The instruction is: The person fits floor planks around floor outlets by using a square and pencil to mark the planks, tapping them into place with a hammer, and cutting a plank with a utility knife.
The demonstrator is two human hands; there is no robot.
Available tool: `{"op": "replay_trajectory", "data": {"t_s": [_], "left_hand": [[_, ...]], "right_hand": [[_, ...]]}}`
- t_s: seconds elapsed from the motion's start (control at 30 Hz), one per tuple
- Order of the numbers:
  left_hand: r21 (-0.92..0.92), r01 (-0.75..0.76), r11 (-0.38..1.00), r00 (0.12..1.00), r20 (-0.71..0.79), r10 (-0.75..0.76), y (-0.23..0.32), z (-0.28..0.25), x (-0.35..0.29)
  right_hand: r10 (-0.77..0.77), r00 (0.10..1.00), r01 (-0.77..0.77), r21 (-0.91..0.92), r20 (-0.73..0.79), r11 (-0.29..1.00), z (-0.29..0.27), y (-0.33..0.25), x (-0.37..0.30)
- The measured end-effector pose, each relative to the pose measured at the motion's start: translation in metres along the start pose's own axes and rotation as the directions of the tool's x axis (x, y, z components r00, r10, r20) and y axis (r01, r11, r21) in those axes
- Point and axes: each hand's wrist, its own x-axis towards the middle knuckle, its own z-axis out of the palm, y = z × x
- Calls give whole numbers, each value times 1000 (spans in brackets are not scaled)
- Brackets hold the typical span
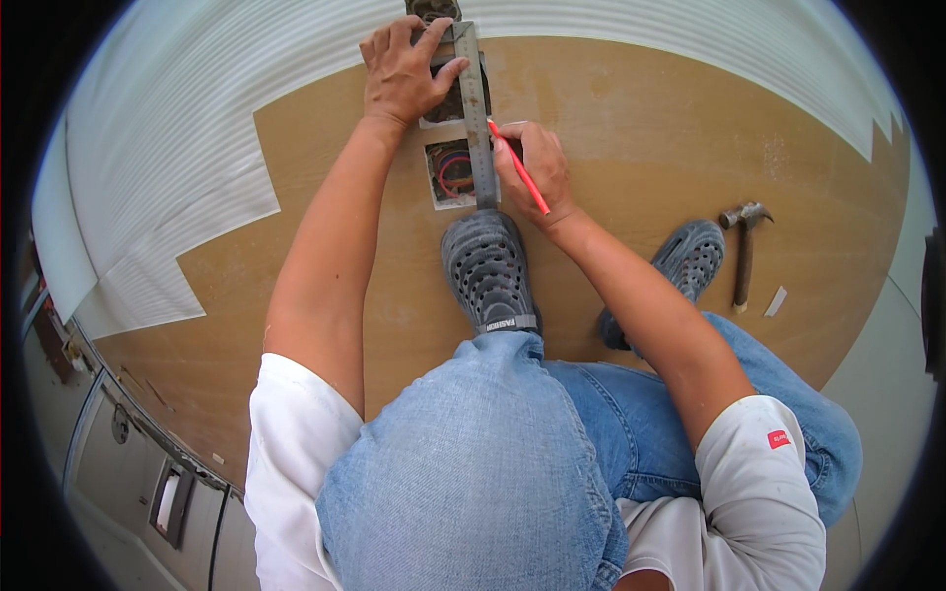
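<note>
My left hand (pixel 407 74) grips the short arm of a metal carpenter's square at its upper end, with fingers and thumb over its corner. The long blade of the square (pixel 476 128) runs down toward my grey clog (pixel 486 266), along the right side of two cut-outs in the brown board. In the nearer cut-out (pixel 450 169) red and blue wires show; the farther one is partly hidden by my left hand. A red pencil (pixel 522 172) is pinched in my right hand (pixel 540 163), its tip beside the blade's right edge.
A claw hammer (pixel 745 251) and a small white scrap (pixel 776 301) lie to the right, past my other clog (pixel 690 258). White ribbed sheeting (pixel 177 167) borders the brown board (pixel 631 108) at the left and far side. Another dark opening (pixel 434 9) sits at the far edge.
</note>
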Motion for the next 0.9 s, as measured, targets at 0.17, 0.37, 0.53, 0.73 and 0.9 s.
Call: {"op": "replay_trajectory", "data": {"t_s": [0.17,0.37,0.53,0.73,0.9], "left_hand": [[4,-10,1000,1000,-23,10,0,1,0],[10,-12,1000,1000,-27,13,0,1,1],[-34,10,999,998,-64,-12,-5,7,-1],[-55,38,998,995,-92,-43,-2,13,1],[-62,22,998,990,-135,-30,-18,17,3]], "right_hand": [[32,999,-32,-3,20,999,0,6,-4],[22,1000,-22,10,7,1000,0,10,-6],[145,989,-148,164,31,975,-1,7,-9],[92,995,-96,193,32,977,-5,16,-12],[65,996,-74,153,62,985,-9,21,-22]]}}
